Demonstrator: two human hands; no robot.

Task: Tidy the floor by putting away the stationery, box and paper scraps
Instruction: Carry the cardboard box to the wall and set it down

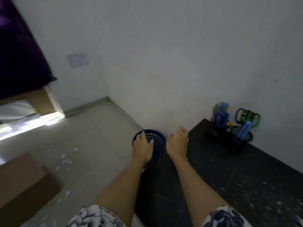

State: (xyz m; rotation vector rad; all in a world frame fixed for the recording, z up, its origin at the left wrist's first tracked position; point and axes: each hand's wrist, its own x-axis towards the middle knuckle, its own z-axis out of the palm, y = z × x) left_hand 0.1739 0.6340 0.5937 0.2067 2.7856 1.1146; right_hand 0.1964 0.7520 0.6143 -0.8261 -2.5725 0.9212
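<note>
A blue mesh waste basket (pixel 157 141) stands on the floor by the wall, against the end of a dark table. My left hand (pixel 142 148) rests on its near rim with fingers curled over the edge. My right hand (pixel 177 141) hovers just right of the basket, over the table's corner, fingers loosely apart and holding nothing. A black desk organiser (pixel 229 138) on the dark table (pixel 246 185) holds pens, a blue cutter and green-handled scissors. White paper scraps (pixel 65 161) lie scattered on the tiled floor. A brown cardboard box (pixel 24 181) sits at the lower left.
A white wall runs behind everything, with a cable along its base. A purple curtain (pixel 18 51) hangs at the upper left above a bright doorway. Small white scraps also dot the dark table top near the right edge.
</note>
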